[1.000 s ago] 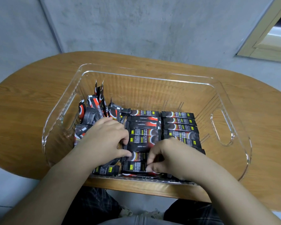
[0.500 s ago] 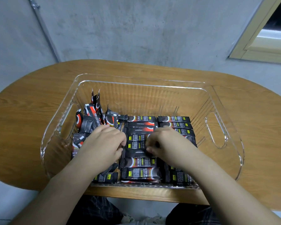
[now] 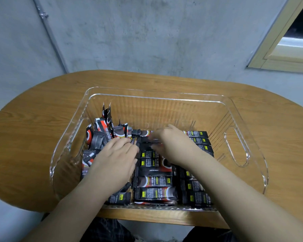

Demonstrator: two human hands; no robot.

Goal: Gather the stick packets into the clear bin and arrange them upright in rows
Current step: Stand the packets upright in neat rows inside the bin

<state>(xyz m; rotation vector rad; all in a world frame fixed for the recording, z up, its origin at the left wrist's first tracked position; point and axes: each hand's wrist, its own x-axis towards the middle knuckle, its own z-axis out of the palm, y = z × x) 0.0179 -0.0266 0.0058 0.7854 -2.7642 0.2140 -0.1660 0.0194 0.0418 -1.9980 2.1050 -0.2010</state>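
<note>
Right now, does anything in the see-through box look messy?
Yes. At the left end of the clear plastic bin, a bunch of black-and-red stick packets lean and poke up at mixed angles, while the black packets in the middle and right lie flat in neat stacked rows.

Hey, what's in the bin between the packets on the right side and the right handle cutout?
Nothing: in the head view, the bin floor is bare between the right-side packets and the handle cutout.
</note>
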